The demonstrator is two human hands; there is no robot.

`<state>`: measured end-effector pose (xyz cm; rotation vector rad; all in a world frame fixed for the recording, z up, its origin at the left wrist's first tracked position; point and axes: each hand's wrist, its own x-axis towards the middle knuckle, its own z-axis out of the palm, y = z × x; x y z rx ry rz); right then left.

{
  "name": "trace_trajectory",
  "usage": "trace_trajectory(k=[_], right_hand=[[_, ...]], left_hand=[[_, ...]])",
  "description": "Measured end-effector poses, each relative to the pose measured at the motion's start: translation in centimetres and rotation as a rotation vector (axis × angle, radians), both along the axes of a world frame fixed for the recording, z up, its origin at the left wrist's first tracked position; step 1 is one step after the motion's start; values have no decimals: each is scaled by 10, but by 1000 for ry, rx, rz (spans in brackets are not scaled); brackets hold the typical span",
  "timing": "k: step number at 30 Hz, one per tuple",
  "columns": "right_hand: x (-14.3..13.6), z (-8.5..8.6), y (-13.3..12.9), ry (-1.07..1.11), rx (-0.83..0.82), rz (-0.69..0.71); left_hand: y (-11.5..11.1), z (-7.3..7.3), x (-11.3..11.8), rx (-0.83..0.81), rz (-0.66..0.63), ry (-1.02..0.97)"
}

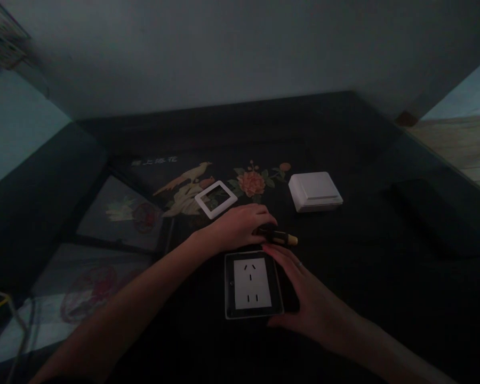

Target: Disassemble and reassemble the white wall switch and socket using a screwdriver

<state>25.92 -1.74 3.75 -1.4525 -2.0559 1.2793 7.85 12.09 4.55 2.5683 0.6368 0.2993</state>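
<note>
A wall socket with a white five-slot centre and a dark surround lies face up on the black tabletop. My right hand spans its right side, fingertips at the upper right corner and thumb by the lower right corner. Just beyond the socket, my left hand is closed round a screwdriver with a black handle and yellow end. The screwdriver points its yellow end to the right; its blade is hidden by the hand. A white square cover frame lies just past my left hand.
A white box-shaped switch or socket cover rests at the right, beyond my hands. The black glossy tabletop bears a bird-and-flower picture and meets a pale wall at the back. A pale cable shows at the lower left.
</note>
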Motion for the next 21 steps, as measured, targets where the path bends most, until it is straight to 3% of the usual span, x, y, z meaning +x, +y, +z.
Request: trace_trajectory(k=[3, 7, 10, 12, 13, 15, 17, 21], right_hand=[[-2, 0, -1, -15, -13, -7], [-1, -3, -3, -18, -3, -8], [1, -4, -5, -8, 21, 1], [2, -4, -5, -9, 27, 6], [2, -3, -4, -14, 29, 4], [2, -2, -3, -30, 31, 5], [1, -3, -2, -49, 32, 8], [1, -7, -2, -78, 48, 10]], left_hand=[[5, -2, -2, -25, 66, -95], [7, 18, -31, -45, 317, -355], [-11, 39, -61, -64, 473, -589], [-34, 44, -75, -92, 552, -728], [-47, 44, -80, -155, 604, -902], [-73, 38, -86, -292, 671, -1055], [-94, 30, -89, -349, 718, -1073], [-112, 21, -96, -234, 797, -1037]])
